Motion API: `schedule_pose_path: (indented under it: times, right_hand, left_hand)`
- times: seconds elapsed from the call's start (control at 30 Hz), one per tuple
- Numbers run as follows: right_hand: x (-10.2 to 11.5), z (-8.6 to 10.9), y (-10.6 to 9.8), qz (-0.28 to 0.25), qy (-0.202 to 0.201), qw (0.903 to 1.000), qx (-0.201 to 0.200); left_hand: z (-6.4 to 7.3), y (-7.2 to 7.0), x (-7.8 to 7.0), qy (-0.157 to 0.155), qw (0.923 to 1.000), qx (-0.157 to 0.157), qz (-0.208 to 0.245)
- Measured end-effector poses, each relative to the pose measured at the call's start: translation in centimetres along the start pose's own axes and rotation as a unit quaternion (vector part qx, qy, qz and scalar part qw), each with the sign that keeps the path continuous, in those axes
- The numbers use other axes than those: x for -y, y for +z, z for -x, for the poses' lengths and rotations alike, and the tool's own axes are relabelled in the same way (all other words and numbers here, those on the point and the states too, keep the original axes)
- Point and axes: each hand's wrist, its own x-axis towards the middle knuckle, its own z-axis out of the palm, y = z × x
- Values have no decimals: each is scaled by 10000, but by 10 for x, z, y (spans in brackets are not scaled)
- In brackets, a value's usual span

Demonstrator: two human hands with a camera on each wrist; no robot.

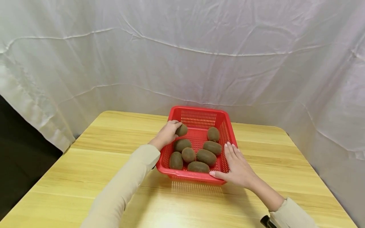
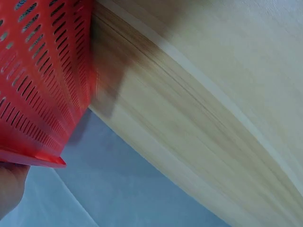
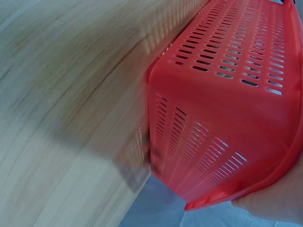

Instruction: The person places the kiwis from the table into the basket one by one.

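A red plastic basket [image 1: 194, 109] with slotted walls holds several brown kiwis, among them a long kiwi [image 1: 198, 167] at the front and a round kiwi [image 1: 188, 155] behind it. Reaching over the left rim, my left hand [image 1: 166, 134] grips a kiwi [image 1: 182, 130] at the basket's far left, with fingers above it and thumb below. My right hand [image 1: 239, 167] rests on the right front corner, its fingers straight along the right rim and the thumb on the front rim. In the right wrist view, part of that hand [image 3: 274, 203] shows against the rim.
The basket stands toward the back of a wooden table [image 1: 114, 164] with rounded far corners. A pale cloth curtain [image 1: 182, 69] hangs behind and at both sides. Something black [image 1: 22, 158] shows past the table's left edge.
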Motion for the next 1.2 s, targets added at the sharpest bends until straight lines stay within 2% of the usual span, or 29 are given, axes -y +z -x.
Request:
schedule_pose_path:
  times: [0.1,0.17,0.37,0.47,0.67,0.87,1.03,1.2]
  right_hand:
    - [-1,0,0,1,6,10000,-13]
    - [-2,0,1,-3,12,10000,-20]
    - [-1,0,2,-78,98,9999,39]
    - [-1,0,2,-72,95,9999,28]
    - [-3,-1,3,-61,57,10000,-8]
    - [-4,0,2,-111,45,9999,-27]
    - [-6,1,1,-238,21,9997,-96]
    - [-9,2,2,-418,32,9989,-205]
  left_hand:
    - [-1,1,-2,-27,10000,83,0]
    - [-1,2,-2,-15,10000,26,27]
    - [2,3,1,-5,9989,-318,347]
    - [7,1,1,-101,9971,-484,586]
    - [23,-3,1,-256,9904,-836,1067]
    - [43,-7,-1,-268,9842,-1127,1341]
    - [59,-12,-3,-247,9797,-1393,1421]
    - [73,-19,-5,-256,9808,-1438,1289]
